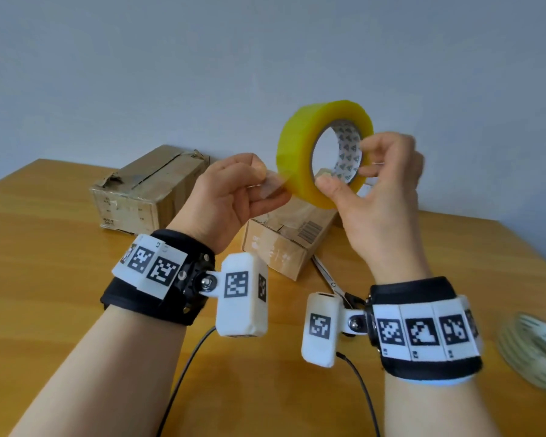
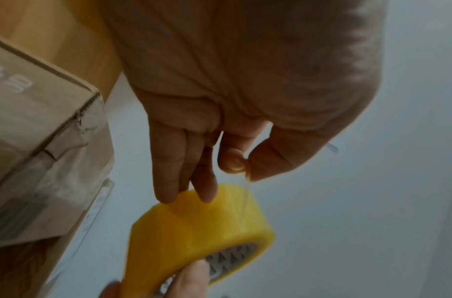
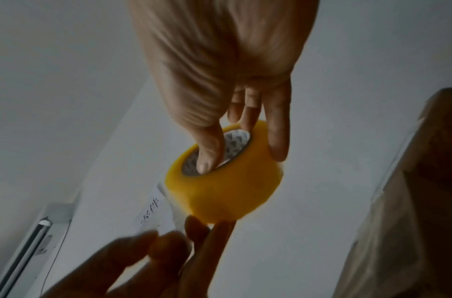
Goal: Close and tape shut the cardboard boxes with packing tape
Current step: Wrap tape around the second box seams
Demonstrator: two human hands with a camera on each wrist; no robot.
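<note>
Pinching the tape end (image 1: 273,187), left hand (image 1: 230,200) hides box (image 1: 284,241); right hand (image 1: 375,197) grips tape roll (image 1: 300,152).

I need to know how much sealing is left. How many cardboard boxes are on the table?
2. One longer box lies at the back left near the wall; a smaller box sits nearer, partly hidden behind the hands and the tape roll. No others show.

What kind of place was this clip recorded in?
Probably a home or small office packing spot, not a warehouse: a wooden table set against a plain wall, two worn cardboard boxes, scissors and a spare tape roll on it.
</note>
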